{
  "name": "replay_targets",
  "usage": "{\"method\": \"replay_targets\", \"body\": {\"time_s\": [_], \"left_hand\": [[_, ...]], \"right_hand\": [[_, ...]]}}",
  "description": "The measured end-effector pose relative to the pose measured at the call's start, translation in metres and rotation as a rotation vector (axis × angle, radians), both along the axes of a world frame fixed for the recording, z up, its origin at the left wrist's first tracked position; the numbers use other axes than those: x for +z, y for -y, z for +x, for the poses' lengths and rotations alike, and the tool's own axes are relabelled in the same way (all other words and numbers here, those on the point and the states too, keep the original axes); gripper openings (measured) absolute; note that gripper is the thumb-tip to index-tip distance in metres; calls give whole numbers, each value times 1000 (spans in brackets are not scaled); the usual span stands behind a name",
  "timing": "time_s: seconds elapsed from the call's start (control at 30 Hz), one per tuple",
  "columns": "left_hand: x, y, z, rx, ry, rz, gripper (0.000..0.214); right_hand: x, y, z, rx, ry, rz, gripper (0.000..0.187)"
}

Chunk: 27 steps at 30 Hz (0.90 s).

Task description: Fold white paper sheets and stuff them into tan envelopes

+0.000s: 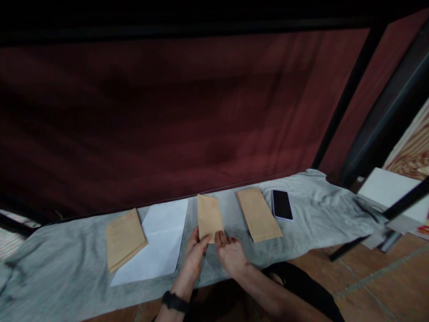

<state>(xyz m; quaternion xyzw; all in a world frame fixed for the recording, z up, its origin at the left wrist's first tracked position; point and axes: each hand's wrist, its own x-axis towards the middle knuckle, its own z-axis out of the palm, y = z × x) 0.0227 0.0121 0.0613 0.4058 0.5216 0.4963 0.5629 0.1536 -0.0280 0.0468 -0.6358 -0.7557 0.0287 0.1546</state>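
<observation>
A brown paper envelope (209, 216) lies on the grey cloth (67, 264) in front of me. My left hand (194, 252) pinches its near edge with thumb and fingers. My right hand (229, 253) touches the envelope's near right corner, fingers curled and close together. A black watch is on my left wrist. A white sheet of paper (160, 243) lies to the left. A stack of brown envelopes (123, 238) overlaps that sheet's left edge. Another stack of brown envelopes (258, 213) lies to the right.
A black phone (282, 205) lies face up on the cloth, right of the envelopes. A dark red curtain (174, 116) hangs behind. Black metal posts (345, 96) rise at the right. A white box (390, 192) sits at the far right over tiled floor.
</observation>
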Motion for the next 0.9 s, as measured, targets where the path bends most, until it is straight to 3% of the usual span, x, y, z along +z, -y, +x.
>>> {"method": "replay_targets", "body": {"time_s": [0.07,0.13,0.2,0.3,0.4,0.5,0.6,0.67,0.77,0.83,0.9], "left_hand": [[9,0,4,-64,61,2,68],[11,-1,8,-90,121,-52,68],[7,-4,13,-103,136,-143,64],[-6,-7,25,-191,145,-189,55],[-14,-10,33,-213,208,-152,54],[-14,-13,25,-186,190,-153,56],[-13,-15,6,-256,26,-194,51],[-13,-16,-8,-316,-80,-215,46],[-16,-17,-19,-367,-173,-231,39],[-19,-17,-19,-372,-208,-235,36],[-23,-18,-16,-355,-267,-222,34]], "right_hand": [[11,-9,12,-32,-102,5,37],[21,-18,24,-93,-440,-11,29],[26,-25,30,-149,-891,-41,34],[21,-28,24,-146,-1473,-166,39],[8,-22,11,-163,-1714,-297,42],[2,-12,11,-143,-1731,-508,43],[8,-5,26,44,-1557,-815,46],[15,-6,38,133,-1456,-877,46],[18,-14,47,88,-1293,-573,50],[12,-17,47,80,-1014,-286,50],[0,-16,45,170,-676,-97,47]]}}
